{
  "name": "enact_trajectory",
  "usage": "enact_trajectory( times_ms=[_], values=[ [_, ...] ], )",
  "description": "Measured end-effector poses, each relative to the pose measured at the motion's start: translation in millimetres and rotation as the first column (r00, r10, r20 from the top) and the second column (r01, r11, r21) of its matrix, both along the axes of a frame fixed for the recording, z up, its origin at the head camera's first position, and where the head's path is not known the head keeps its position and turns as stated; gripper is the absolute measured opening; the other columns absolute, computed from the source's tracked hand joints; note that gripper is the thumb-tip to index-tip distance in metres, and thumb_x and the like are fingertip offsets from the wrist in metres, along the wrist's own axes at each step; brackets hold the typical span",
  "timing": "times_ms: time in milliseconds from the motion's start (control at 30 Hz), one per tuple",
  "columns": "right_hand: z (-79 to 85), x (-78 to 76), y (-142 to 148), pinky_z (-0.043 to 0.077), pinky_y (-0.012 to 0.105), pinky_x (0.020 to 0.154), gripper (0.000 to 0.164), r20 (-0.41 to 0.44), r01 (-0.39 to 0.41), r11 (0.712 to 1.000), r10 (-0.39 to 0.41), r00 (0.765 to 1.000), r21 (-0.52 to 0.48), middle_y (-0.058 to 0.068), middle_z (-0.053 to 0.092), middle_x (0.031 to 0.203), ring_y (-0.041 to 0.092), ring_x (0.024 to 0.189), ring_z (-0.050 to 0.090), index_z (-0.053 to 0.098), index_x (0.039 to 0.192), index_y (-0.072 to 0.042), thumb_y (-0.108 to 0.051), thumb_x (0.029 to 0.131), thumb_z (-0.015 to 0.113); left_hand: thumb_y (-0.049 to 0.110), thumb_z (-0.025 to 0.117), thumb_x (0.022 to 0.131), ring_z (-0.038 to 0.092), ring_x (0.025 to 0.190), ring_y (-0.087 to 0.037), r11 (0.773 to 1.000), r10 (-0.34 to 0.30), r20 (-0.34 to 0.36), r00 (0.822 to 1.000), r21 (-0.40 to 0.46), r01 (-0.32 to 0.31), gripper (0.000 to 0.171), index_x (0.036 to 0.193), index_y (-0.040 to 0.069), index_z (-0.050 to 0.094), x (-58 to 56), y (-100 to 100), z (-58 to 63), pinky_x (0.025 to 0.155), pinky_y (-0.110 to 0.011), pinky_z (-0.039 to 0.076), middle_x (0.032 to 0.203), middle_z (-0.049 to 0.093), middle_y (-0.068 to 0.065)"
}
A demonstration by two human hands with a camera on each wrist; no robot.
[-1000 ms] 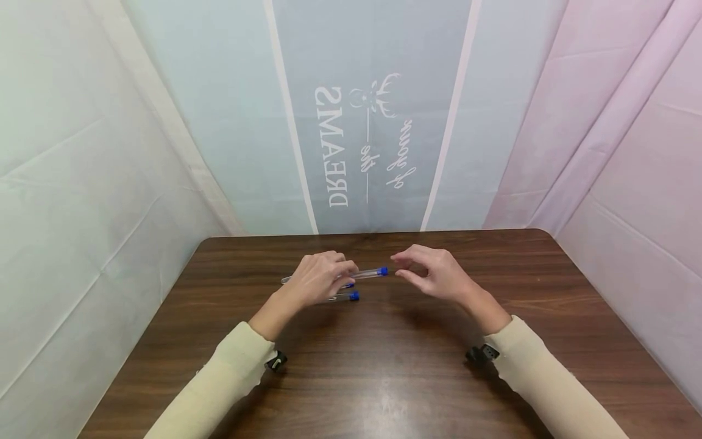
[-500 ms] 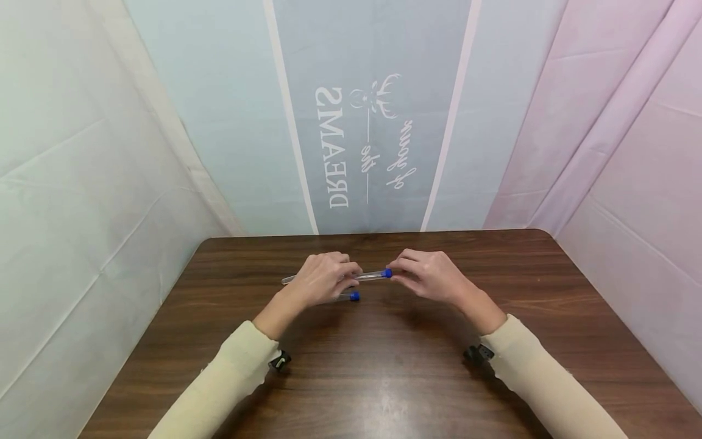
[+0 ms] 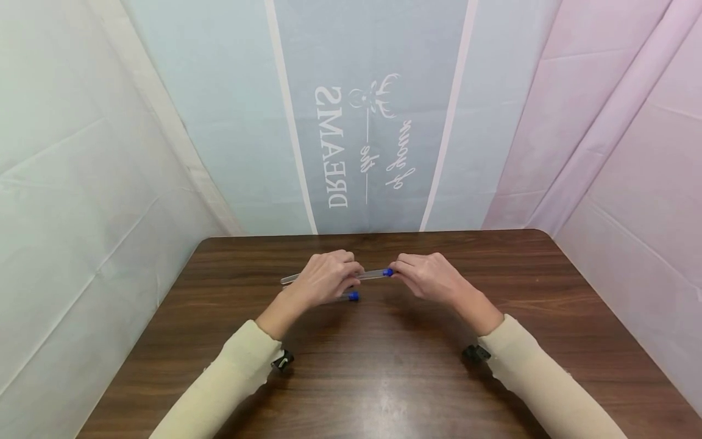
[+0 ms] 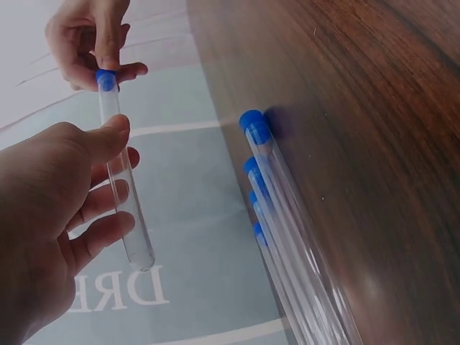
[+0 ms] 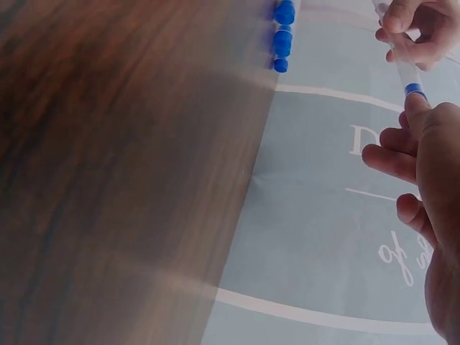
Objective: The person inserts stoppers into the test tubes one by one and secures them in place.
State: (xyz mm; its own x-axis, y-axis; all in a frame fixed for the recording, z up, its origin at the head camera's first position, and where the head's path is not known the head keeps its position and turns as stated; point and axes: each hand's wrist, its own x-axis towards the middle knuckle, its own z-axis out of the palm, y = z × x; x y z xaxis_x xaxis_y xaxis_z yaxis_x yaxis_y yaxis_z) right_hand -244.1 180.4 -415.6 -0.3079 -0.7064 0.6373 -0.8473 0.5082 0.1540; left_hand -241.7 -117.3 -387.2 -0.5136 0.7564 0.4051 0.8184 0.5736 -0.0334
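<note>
My left hand (image 3: 323,277) grips a clear test tube (image 4: 134,223) by its body, held above the table with its rounded end to the left. The thumb and fingers of my right hand (image 3: 430,277) pinch the blue cap (image 4: 107,77) at the tube's other end. The tube looks see-through, with nothing visible inside. Below my left hand, several more capped test tubes (image 4: 295,237) lie side by side on the table. In the head view my left hand hides most of them, leaving one blue cap (image 3: 353,296) showing.
The dark wood-grain table (image 3: 373,378) reaches back to a grey-blue cloth backdrop (image 3: 373,36) with mirrored lettering. Pale cloth walls (image 3: 82,201) stand at the left and right. Each wrist carries a small black camera strap (image 3: 282,361).
My right hand has moved left to the tube's end, and its fingers have closed on the blue cap. My left hand has shifted slightly right with the tube.
</note>
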Motion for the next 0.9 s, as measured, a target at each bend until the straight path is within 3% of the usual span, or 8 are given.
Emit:
enact_trajectory(
  times_ms=[33,100,367,733,900],
  values=[
    [-0.1,0.3,0,0.053,0.025,0.053,0.009,0.0,-0.002,1.0,0.002,1.0,0.002,-0.004,0.071,0.086,0.005,0.065,0.067,0.077,0.106,-0.011,-0.018,0.104,0.081,0.025,0.085,0.101,0.064,0.077,-0.011,1.0,0.001,0.012,1.0,-0.006,-0.001,0.008,0.106,0.019,0.084,0.1,0,0.0,0.057,-0.02,0.045,0.09,0.07,0.005],
    [0.1,0.9,0,0.053,0.026,0.053,0.022,0.005,-0.005,1.0,0.005,1.0,0.006,-0.004,0.071,0.087,0.006,0.065,0.067,0.077,0.106,-0.01,-0.011,0.09,0.092,0.026,0.084,0.103,0.065,0.078,-0.011,1.0,0.009,0.041,0.999,-0.018,-0.008,0.009,0.107,0.018,0.083,0.3,1,-0.1,0.058,-0.02,0.045,0.091,0.071,0.004],
    [3.2,1.5,-1,0.056,0.028,0.056,0.012,0.018,-0.022,1.0,0.022,1.0,-0.003,-0.004,0.072,0.088,0.007,0.068,0.069,0.076,0.107,-0.009,-0.014,0.099,0.084,0.024,0.084,0.103,0.067,0.078,-0.013,0.997,0.043,0.087,0.995,-0.068,-0.037,0.013,0.107,0.016,0.076,2.7,5,4.8,0.059,-0.025,0.05,0.094,0.071,0.003],
    [3.9,3.4,-2,0.052,0.025,0.054,0.022,0.099,0.004,0.999,-0.001,0.995,-0.032,-0.004,0.072,0.085,0.004,0.061,0.061,0.076,0.103,-0.011,-0.007,0.088,0.091,0.023,0.087,0.1,0.069,0.077,-0.015,0.996,0.028,-0.047,0.999,-0.082,-0.031,0.017,0.103,0.015,0.073,4.5,11,5.1,0.057,-0.029,0.053,0.092,0.07,0.002],
    [5.3,4.5,-4,0.049,0.023,0.055,0.014,0.204,0.024,0.997,-0.008,0.979,-0.076,-0.005,0.075,0.086,0.002,0.06,0.058,0.077,0.099,-0.013,-0.007,0.093,0.087,0.023,0.086,0.101,0.069,0.077,-0.015,0.996,0.017,-0.111,0.994,-0.08,-0.026,0.015,0.102,0.015,0.073,4.3,13,3.9,0.056,-0.029,0.053,0.091,0.069,0.002]
  ],
)
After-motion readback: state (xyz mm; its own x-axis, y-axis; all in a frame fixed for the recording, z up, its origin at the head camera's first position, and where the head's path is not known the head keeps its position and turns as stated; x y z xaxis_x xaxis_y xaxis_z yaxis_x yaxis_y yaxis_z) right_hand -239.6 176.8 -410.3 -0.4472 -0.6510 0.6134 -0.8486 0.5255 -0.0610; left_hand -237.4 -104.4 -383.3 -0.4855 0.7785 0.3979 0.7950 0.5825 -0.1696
